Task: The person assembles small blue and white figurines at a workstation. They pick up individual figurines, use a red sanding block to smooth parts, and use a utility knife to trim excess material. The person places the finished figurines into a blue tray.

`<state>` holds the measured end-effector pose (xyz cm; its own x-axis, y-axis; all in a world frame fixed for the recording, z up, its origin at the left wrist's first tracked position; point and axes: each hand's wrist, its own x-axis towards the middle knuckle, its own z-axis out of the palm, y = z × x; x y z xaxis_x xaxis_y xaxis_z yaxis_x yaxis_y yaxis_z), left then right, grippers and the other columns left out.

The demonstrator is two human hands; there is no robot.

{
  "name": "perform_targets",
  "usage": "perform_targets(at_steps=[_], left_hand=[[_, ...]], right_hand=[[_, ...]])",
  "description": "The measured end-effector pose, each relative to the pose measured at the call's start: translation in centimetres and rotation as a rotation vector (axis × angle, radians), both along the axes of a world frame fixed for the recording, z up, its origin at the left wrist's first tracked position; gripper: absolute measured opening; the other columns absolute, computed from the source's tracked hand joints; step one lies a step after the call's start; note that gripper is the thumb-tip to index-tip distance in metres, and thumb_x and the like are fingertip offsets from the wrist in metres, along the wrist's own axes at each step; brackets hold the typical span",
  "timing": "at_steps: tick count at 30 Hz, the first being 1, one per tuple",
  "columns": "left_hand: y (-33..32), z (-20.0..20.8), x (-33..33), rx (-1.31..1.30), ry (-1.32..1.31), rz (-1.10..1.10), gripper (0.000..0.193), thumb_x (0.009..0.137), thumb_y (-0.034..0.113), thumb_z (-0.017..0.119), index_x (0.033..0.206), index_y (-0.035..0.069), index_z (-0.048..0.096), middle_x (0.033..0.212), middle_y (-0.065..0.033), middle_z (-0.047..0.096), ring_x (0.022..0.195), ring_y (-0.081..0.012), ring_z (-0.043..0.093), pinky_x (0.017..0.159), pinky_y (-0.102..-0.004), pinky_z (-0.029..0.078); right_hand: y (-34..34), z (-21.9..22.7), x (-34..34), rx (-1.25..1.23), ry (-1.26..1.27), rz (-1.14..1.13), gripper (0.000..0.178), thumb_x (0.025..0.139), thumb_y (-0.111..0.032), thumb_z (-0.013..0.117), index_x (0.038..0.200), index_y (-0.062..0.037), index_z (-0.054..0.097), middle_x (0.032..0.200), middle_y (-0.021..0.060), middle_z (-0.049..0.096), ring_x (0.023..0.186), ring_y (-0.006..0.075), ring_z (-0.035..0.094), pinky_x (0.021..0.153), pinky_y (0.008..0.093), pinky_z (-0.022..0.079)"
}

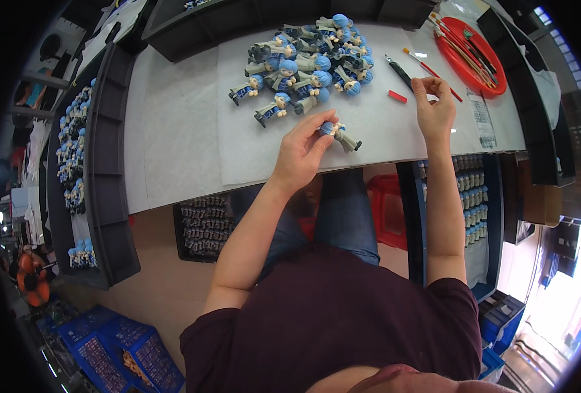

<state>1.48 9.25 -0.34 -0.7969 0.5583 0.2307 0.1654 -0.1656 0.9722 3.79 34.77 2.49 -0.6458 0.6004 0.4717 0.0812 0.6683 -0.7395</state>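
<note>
Between the thumb and fingers of my left hand (303,147) is a small figurine (337,134) with blue hair and a grey-green coat, held near the table's front edge. It tilts with its dark feet toward the right, and the fingers cover part of its head. My right hand (436,108) is bent, thumb and fingertips closed at the rear end of a black craft knife (400,71), whose silver tip points away to the left. Close to that hand lies a small red cap (397,97). A pile of similar figurines (313,62) covers the table beyond my left hand.
Brushes lie in a red oval tray (470,56) at the far right, with a red-handled brush (434,69) beside it. Dark crates (110,164) of figurines flank the white table (179,131). More filled trays (205,226) stand below its edge, and blue baskets (120,347) at lower left.
</note>
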Motion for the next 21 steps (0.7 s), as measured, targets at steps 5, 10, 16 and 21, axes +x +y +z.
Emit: perform_targets(at_steps=[5, 10, 16, 21], left_hand=[[-0.1, 0.0, 0.4, -0.014, -0.006, 0.031, 0.040, 0.088, -0.004, 0.052, 0.128, 0.000, 0.047, 0.117, -0.0100, 0.057, 0.107, -0.0153, 0.054, 0.093, -0.0273, 0.043], [-0.4, -0.2, 0.7, -0.037, -0.015, 0.041, 0.041, 0.087, -0.006, 0.052, 0.128, 0.000, 0.047, 0.117, -0.0101, 0.058, 0.107, -0.0151, 0.054, 0.093, -0.0271, 0.043], [0.5, 1.0, 1.0, -0.173, 0.279, 0.035, 0.037, 0.081, -0.013, 0.051, 0.117, -0.003, 0.056, 0.113, -0.0117, 0.060, 0.105, -0.0170, 0.056, 0.091, -0.0278, 0.044], [3.0, 1.9, 4.4, -0.218, 0.442, -0.031, 0.031, 0.085, -0.008, 0.053, 0.116, -0.005, 0.056, 0.111, -0.0124, 0.061, 0.101, -0.0212, 0.059, 0.089, -0.0315, 0.047]], right_hand=[[-1.6, -1.0, 2.3, -0.309, 0.012, 0.224, 0.023, 0.086, -0.019, 0.066, 0.098, -0.0015, 0.059, 0.085, 0.0041, 0.061, 0.073, 0.0094, 0.057, 0.060, 0.0235, 0.045], [-6.3, -0.9, 6.0, -0.654, -0.112, 0.434, 0.026, 0.085, -0.010, 0.065, 0.108, 0.0004, 0.055, 0.092, 0.0068, 0.060, 0.070, 0.0083, 0.057, 0.054, 0.0201, 0.045], [-9.0, 0.0, 8.7, -0.294, -0.089, 0.463, 0.050, 0.072, -0.013, 0.076, 0.115, 0.0001, 0.055, 0.100, 0.0150, 0.064, 0.085, 0.0211, 0.063, 0.067, 0.0295, 0.052], [-8.1, -0.9, 12.0, -0.232, 0.082, 0.436, 0.036, 0.073, -0.006, 0.070, 0.107, -0.0002, 0.059, 0.093, 0.0170, 0.064, 0.081, 0.0289, 0.064, 0.068, 0.0349, 0.051]])
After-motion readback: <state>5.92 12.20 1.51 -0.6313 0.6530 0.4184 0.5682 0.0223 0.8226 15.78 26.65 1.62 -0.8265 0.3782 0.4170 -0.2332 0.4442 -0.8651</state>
